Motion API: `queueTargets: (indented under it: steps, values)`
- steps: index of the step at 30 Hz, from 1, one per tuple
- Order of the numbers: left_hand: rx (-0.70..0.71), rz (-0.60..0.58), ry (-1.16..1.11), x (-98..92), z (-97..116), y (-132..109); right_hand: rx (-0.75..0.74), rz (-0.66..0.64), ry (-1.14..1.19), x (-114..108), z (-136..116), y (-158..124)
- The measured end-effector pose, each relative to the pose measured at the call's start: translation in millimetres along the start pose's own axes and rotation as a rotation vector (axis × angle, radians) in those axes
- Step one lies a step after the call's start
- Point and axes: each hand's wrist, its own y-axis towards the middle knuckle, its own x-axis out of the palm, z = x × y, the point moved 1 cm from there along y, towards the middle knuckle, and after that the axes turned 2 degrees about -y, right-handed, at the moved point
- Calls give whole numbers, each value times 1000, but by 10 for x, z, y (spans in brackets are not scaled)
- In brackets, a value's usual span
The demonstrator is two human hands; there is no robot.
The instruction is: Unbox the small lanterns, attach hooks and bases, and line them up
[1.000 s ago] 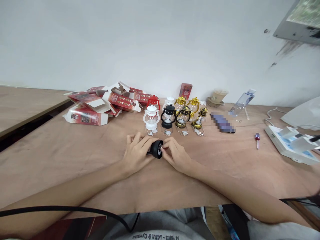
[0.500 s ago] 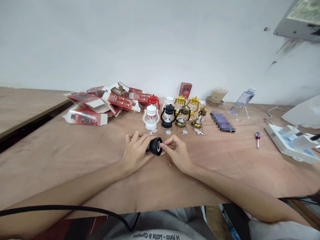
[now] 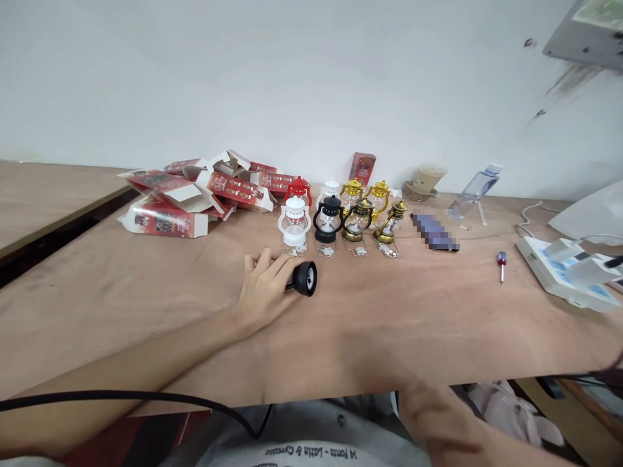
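Note:
My left hand is wrapped round a small black lantern lying on its side, its round base turned to the right. The lantern's upper part is hidden under my fingers. My right hand is at the front edge of the table, smeared by motion, so its fingers cannot be made out. Just behind my left hand stand a white lantern, another black lantern and a bronze lantern. A second bronze lantern leans to one side. Small metal bits lie before them.
Red cardboard boxes are heaped at the back left. To the right are a phone, a screwdriver, a clear bottle, a cup and a white power strip. A black cable crosses the lower left.
My right hand has left the lantern's base and moved down toward me, to the table's front edge. My left hand keeps the lantern in place.

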Motion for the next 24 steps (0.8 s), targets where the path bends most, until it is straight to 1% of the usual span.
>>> queueTargets:
  steps: [1, 2, 3, 4, 6, 7, 8, 9, 11, 12, 14, 17, 19, 21, 23, 24]
  values:
    - [3, -3, -1, 2, -2, -1, -89, -109, -51, 3, 31, -152]
    - [7, -8, -3, 2, -2, -1, -143, -205, -145, 17, 74, -266]
    - [10, -14, -4, 0, 0, 0, -153, -276, -254, 37, 124, -340]
    - [14, -17, -5, -4, 3, 2, -103, -336, -372, 58, 177, -381]
    - [20, -15, -2, -14, 10, 7, 103, -404, -521, 94, 272, -383]
    - [22, -17, 0, -18, 13, 10, 195, -449, -528, 113, 303, -357]
    - [22, -16, 2, -20, 14, 11, 245, -503, -505, 137, 320, -317]
    - [24, -16, 4, -21, 14, 12, 264, -559, -468, 167, 326, -265]
    - [27, -19, 4, -17, 10, 9, 235, -653, -381, 251, 307, -128]
    - [28, -21, 3, -13, 8, 7, 200, -675, -336, 305, 287, -47]
    - [27, -27, 3, -6, 3, 2, 96, -684, -226, 432, 226, 124]
    - [20, -40, -7, -2, 4, -1, -94, -661, -57, 620, 110, 347]
    - [18, -41, -20, -3, 9, -2, -166, -624, -20, 697, 49, 442]
    - [20, -39, -29, -4, 11, -3, -185, -557, -66, 726, 24, 484]
    - [24, -39, -33, -2, 8, -7, -209, -481, -191, 730, 35, 469]
    - [26, -42, -33, -1, 6, -8, -247, -452, -275, 732, 47, 441]
